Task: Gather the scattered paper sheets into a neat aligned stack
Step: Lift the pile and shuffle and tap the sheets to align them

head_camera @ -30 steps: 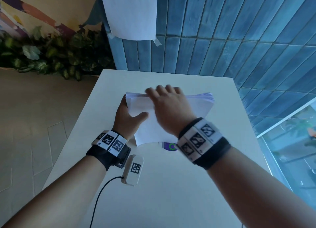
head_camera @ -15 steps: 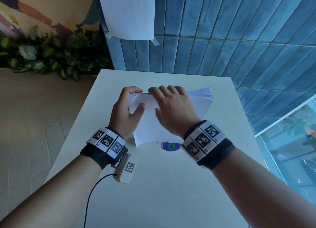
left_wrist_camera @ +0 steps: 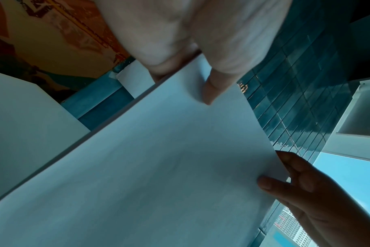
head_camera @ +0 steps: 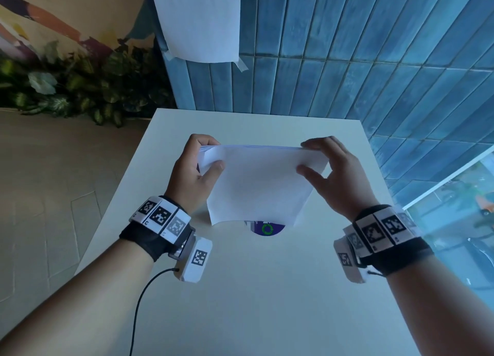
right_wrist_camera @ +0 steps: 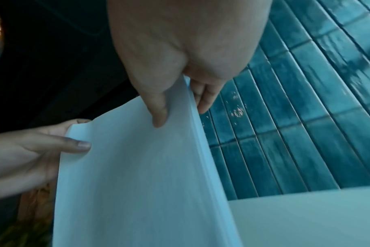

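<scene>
A stack of white paper sheets [head_camera: 258, 184] stands tilted on its lower edge above the white table [head_camera: 267, 289]. My left hand [head_camera: 199, 166] pinches its upper left corner, thumb in front, fingers behind. My right hand [head_camera: 324, 163] pinches the upper right corner the same way. The left wrist view shows the stack [left_wrist_camera: 148, 167] with my left thumb on its face and my right hand [left_wrist_camera: 302, 188] at the far corner. Seen from the right wrist, the paper stack [right_wrist_camera: 137, 175] has its sheet edges nearly flush, and my left hand [right_wrist_camera: 42, 150] holds the opposite corner.
A purple item with a green ring [head_camera: 266, 228] lies on the table under the stack's lower edge. A white sheet [head_camera: 199, 19] is taped to the blue tiled wall behind. Plants [head_camera: 74, 88] line the floor at the left. A cable [head_camera: 144, 302] trails from my left wrist.
My right hand slid from the top middle of the stack to its right corner. The stack was raised from lying flat to standing on edge, with both hands at its corners.
</scene>
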